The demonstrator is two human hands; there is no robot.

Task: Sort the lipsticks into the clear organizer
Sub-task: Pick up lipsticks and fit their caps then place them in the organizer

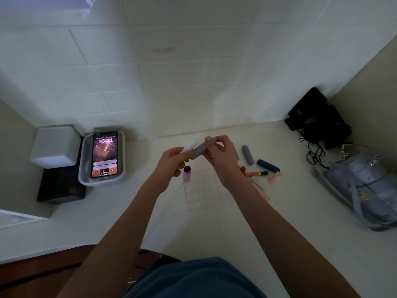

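My left hand (171, 161) grips a white lipstick tube (190, 145) above the counter. My right hand (223, 157) pinches a mauve lipstick tube (198, 150) right beside it; the two tubes touch. Below them the clear organizer (200, 190) lies on the counter, with a lipstick with a dark red cap (187, 173) standing at its left end. Loose lipsticks lie to the right: a grey one (247, 154), a navy one (268, 165), an orange-and-black one (256, 174), a pink one (275, 177) and a pale green one (258, 183).
A lit phone (105, 154) lies in a grey tray (86, 168) at the left, next to a white box (54, 146) on a black box (61, 186). A grey bag (363, 188) and black gear with cables (318, 121) fill the right corner.
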